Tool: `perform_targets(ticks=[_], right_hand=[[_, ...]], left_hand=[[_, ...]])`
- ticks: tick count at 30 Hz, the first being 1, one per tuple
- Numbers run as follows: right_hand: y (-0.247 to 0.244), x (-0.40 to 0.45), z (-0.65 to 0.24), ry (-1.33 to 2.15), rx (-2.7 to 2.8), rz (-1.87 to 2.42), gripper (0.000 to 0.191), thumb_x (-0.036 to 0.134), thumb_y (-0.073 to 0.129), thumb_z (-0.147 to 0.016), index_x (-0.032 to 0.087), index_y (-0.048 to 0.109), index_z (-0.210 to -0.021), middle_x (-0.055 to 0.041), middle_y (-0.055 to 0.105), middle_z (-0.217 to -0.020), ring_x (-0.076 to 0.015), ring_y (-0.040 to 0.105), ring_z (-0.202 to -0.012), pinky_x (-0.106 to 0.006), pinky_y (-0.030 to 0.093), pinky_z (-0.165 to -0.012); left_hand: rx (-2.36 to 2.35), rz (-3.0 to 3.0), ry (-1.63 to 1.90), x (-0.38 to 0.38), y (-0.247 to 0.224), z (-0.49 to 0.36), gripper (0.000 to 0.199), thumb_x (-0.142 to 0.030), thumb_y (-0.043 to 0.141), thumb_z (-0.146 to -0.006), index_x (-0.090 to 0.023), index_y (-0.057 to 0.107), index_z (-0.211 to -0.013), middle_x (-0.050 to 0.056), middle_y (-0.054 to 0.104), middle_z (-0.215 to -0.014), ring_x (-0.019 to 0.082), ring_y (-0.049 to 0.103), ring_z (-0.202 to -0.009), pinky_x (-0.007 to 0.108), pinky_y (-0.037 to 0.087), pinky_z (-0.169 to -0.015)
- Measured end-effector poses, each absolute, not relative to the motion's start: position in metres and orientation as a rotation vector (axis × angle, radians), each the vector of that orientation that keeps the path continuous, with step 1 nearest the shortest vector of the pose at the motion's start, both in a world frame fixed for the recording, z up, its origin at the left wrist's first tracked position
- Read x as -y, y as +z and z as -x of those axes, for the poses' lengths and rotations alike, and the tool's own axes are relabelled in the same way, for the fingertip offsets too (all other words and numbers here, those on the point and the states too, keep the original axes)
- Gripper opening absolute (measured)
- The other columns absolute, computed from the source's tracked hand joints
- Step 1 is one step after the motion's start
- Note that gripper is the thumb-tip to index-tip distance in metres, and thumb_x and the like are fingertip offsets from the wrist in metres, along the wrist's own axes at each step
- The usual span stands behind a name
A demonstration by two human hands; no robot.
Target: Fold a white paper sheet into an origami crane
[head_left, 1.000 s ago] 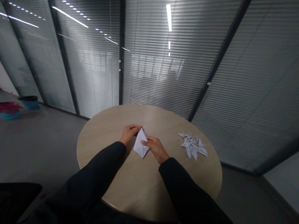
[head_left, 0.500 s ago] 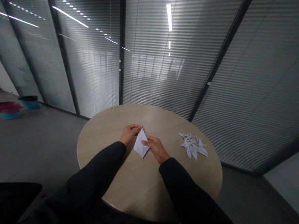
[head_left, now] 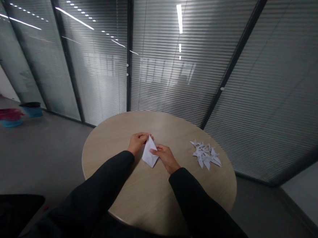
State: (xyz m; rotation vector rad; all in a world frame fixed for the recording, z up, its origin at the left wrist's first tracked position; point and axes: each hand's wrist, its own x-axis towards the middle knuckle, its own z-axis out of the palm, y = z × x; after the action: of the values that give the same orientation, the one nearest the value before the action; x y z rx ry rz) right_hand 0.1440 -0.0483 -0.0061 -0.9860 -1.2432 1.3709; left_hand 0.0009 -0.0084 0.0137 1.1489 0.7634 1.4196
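While R hand [head_left: 167, 158] pinches folded paper [head_left: 149, 156], its tip, gripped by L hand [head_left: 137, 142], shifted slightly left.

Wore plain, near-black long sleeves [head_left: 97, 183], loose-fitting and wide, ending in straight-edged cuffs [head_left: 129, 156] just behind the left grip [head_left: 137, 142] and the right grip [head_left: 167, 158], both bare.

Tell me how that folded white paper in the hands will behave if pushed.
The folded white paper is probably very light, being only paper. Its creased folds likely stiffen the wide end, though the narrow tip at the left hand may bend easily. Its flat, angular shape suggests sliding rather than rolling.
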Motion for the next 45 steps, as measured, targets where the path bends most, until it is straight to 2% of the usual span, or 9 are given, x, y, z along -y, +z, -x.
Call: perform_targets(ticks=[5,9,23,30,35,38,40,42,45], right_hand=[[-0.006,0.049,-0.144,1.374,1.237,0.987,0.044,0.035,0.082,-0.051,0.01,0.065,-0.082,-0.0079,0.067,-0.083,-0.0164,0.06,-0.07,-0.029,0.043,-0.07],[-0.006,0.049,-0.143,1.355,1.254,0.984,0.042,0.036,0.082,-0.051,0.011,0.065,-0.079,-0.0065,0.067,-0.081,-0.0149,0.059,-0.069,-0.028,0.042,-0.069],[0.0,0.053,-0.142,1.375,1.302,0.997,0.044,0.035,0.083,-0.05,0.01,0.063,-0.08,-0.0066,0.067,-0.079,-0.0152,0.06,-0.068,-0.028,0.044,-0.066],[0.003,0.054,-0.139,1.358,1.317,0.989,0.043,0.035,0.082,-0.051,0.011,0.062,-0.081,-0.0069,0.066,-0.079,-0.016,0.061,-0.068,-0.029,0.044,-0.067],[-0.001,0.053,-0.138,1.356,1.277,0.99,0.042,0.033,0.082,-0.05,0.011,0.062,-0.08,-0.0077,0.067,-0.081,-0.0167,0.062,-0.069,-0.029,0.045,-0.065],[-0.005,0.05,-0.139,1.342,1.256,1.0,0.042,0.032,0.081,-0.049,0.011,0.061,-0.079,-0.0075,0.067,-0.08,-0.0168,0.062,-0.068,-0.028,0.045,-0.064],[-0.007,0.048,-0.139,1.323,1.244,1.002,0.041,0.032,0.081,-0.049,0.011,0.061,-0.078,-0.0068,0.067,-0.078,-0.0166,0.061,-0.066,-0.028,0.045,-0.064],[-0.008,0.047,-0.14,1.3,1.236,0.994,0.04,0.032,0.08,-0.049,0.011,0.061,-0.077,-0.0062,0.067,-0.078,-0.0165,0.061,-0.067,-0.028,0.045,-0.065],[-0.008,0.046,-0.14,1.282,1.223,0.977,0.038,0.031,0.08,-0.051,0.012,0.062,-0.079,-0.0063,0.067,-0.08,-0.0168,0.062,-0.069,-0.028,0.045,-0.067]], left_hand=[[-0.773,-1.178,1.365,0.015,0.02,0.0,0.044,-0.049,0.073,-0.064,-0.008,0.066,-0.077,0.016,0.068,-0.083,0.019,0.064,-0.071,0.03,0.049,-0.068],[-0.858,-1.24,1.363,0.014,0.019,0.002,0.042,-0.049,0.074,-0.062,-0.009,0.066,-0.071,0.015,0.067,-0.078,0.017,0.06,-0.063,0.027,0.046,-0.061],[-1.016,-1.312,1.483,0.008,0.013,0.003,0.037,-0.048,0.068,-0.065,-0.011,0.063,-0.06,0.011,0.063,-0.065,0.014,0.053,-0.054,0.025,0.038,-0.052],[-1.192,-1.584,1.572,0.008,0.008,0.004,0.04,-0.052,0.061,-0.074,-0.014,0.061,-0.061,0.004,0.053,-0.055,0.012,0.044,-0.051,0.024,0.029,-0.05],[-1.213,-1.651,1.574,0.011,0.012,0.005,0.04,-0.053,0.06,-0.076,-0.015,0.061,-0.063,0.003,0.053,-0.056,0.011,0.042,-0.051,0.023,0.027,-0.05],[-1.137,-1.609,1.51,0.008,0.01,0.004,0.045,-0.057,0.061,-0.073,-0.013,0.061,-0.066,0.003,0.052,-0.055,0.011,0.043,-0.05,0.023,0.029,-0.049],[-1.032,-1.506,1.442,0.006,0.007,0.001,0.047,-0.058,0.065,-0.068,-0.012,0.061,-0.073,0.005,0.058,-0.06,0.013,0.05,-0.054,0.023,0.034,-0.051],[-0.944,-1.408,1.359,0.005,0.005,-0.001,0.049,-0.056,0.07,-0.063,-0.01,0.061,-0.077,0.01,0.064,-0.07,0.015,0.056,-0.059,0.024,0.039,-0.053],[-0.925,-1.378,1.285,0.006,0.002,-0.004,0.049,-0.053,0.074,-0.058,-0.008,0.062,-0.074,0.012,0.065,-0.074,0.015,0.057,-0.057,0.024,0.039,-0.051]])
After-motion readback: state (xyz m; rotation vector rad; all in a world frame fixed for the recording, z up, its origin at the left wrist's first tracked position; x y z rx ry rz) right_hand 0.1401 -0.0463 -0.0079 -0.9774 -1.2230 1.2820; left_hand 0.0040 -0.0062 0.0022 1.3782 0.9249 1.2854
